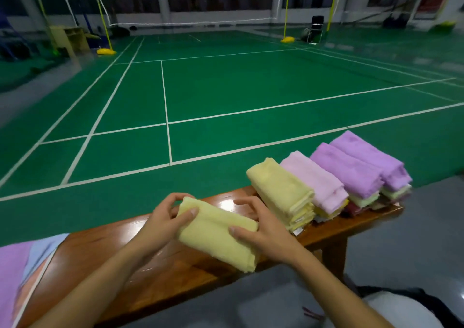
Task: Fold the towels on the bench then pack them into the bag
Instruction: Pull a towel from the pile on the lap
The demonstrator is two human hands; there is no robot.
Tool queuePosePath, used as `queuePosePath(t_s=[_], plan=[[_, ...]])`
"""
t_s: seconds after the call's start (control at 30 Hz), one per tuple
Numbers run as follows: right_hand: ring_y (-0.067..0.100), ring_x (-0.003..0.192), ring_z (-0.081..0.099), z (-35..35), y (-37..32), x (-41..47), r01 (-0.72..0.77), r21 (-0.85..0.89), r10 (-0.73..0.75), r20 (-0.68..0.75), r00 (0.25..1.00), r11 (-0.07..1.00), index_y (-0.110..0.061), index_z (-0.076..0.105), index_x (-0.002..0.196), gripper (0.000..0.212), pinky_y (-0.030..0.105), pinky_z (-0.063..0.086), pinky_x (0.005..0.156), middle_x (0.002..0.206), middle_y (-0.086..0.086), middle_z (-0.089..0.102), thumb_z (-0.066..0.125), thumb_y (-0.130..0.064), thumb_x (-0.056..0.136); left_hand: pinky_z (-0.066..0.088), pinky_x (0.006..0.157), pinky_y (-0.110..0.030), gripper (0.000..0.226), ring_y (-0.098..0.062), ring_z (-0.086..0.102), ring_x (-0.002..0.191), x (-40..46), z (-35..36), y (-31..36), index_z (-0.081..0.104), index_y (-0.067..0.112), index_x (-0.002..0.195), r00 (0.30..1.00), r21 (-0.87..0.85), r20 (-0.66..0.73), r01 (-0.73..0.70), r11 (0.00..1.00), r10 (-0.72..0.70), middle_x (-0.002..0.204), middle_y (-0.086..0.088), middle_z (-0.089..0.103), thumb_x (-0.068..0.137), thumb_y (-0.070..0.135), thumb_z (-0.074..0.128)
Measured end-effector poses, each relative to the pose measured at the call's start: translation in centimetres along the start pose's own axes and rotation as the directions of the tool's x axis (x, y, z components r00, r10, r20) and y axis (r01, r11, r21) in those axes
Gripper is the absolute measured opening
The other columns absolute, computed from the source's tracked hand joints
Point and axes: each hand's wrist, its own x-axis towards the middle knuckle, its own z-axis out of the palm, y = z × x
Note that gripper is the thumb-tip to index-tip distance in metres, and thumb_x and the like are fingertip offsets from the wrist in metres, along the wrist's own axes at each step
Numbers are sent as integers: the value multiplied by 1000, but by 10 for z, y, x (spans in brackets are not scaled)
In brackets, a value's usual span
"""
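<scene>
A folded pale yellow towel [216, 234] lies on the wooden bench [155, 265] in front of me. My left hand [163, 219] grips its far left end, thumb on top and fingers curled over the far edge. My right hand [261, 229] holds its right side, thumb pressed on top and fingers curled behind. To the right stand stacks of folded towels: a yellow stack [283, 192], a pink stack [316, 182] and two purple-topped stacks [351, 172] [376, 159]. At the bench's left end lies a purple, blue and orange fabric item [22, 272], possibly the bag.
The bench runs from lower left to right, with its leg [334, 255] under the right end. Beyond it spreads a green badminton court [226, 89] with a net [190, 9]. Grey floor lies on my side. A dark and white object [401, 307] sits at the bottom right.
</scene>
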Motion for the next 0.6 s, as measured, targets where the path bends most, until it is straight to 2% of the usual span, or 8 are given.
queuePosePath(t_s=[0.07, 0.13, 0.23, 0.33, 0.43, 0.53, 0.6], plan=[[0, 110, 59, -23, -3, -7, 49, -7, -49, -49, 998, 999, -42, 48, 127, 49, 18, 50, 90, 123, -32, 56, 77, -33, 88, 56, 72, -36, 24, -21, 71, 86, 19, 21, 10, 63, 18, 122, 1000, 2, 20, -11, 1000, 11, 101, -6, 79, 99, 12, 69], [2, 107, 61, -45, -4, -13, 41, 23, -39, -93, 995, 999, -39, 50, 122, 44, 20, 51, 84, 118, -32, 59, 75, -23, 90, 57, 74, -38, 28, -25, 70, 93, 39, 44, 22, 65, 22, 120, 998, 17, 26, -54, 998, 53, 107, -6, 77, 94, 19, 76], [4, 95, 62, -75, 0, -19, 7, 40, 2, -201, 980, 999, -37, 54, 117, 35, 26, 52, 75, 113, -19, 63, 71, -21, 91, 61, 80, -45, 39, -27, 70, 104, 68, 81, 43, 66, 35, 117, 990, 56, 31, -141, 988, 139, 119, -7, 71, 81, 39, 79], [6, 86, 61, -104, 8, -21, 5, 23, 3, -359, 933, 1000, -36, 56, 118, 32, 31, 52, 75, 108, -13, 65, 70, -20, 93, 62, 81, -43, 35, -28, 68, 108, 99, 121, 62, 64, 39, 118, 972, 88, 70, -230, 969, 225, 123, -9, 66, 86, 36, 79], [7, 80, 59, -130, 20, -14, 0, -18, -10, -535, 845, 1000, -37, 57, 118, 28, 27, 51, 69, 105, -6, 66, 69, -25, 95, 58, 75, -31, 37, -25, 65, 108, 135, 161, 80, 62, 33, 126, 946, 141, 95, -321, 937, 310, 121, -10, 64, 93, 25, 76], [4, 97, 54, -150, 31, 0, -44, -125, -43, -619, 785, 991, -37, 62, 116, 23, 14, 41, 79, 117, -4, 57, 66, -27, 96, 57, 73, -31, 35, -23, 65, 104, 173, 195, 97, 61, 32, 126, 930, 202, 128, -365, 909, 345, 118, -9, 64, 96, 18, 72], [-2, 95, 50, -155, 38, 9, -90, -171, -39, -633, 773, 981, -34, 66, 115, 18, 14, 44, 83, 120, -4, 51, 65, -26, 98, 59, 69, -32, 31, -25, 66, 99, 197, 212, 105, 62, 32, 121, 927, 236, 156, -369, 899, 340, 117, -8, 64, 96, 17, 72]])
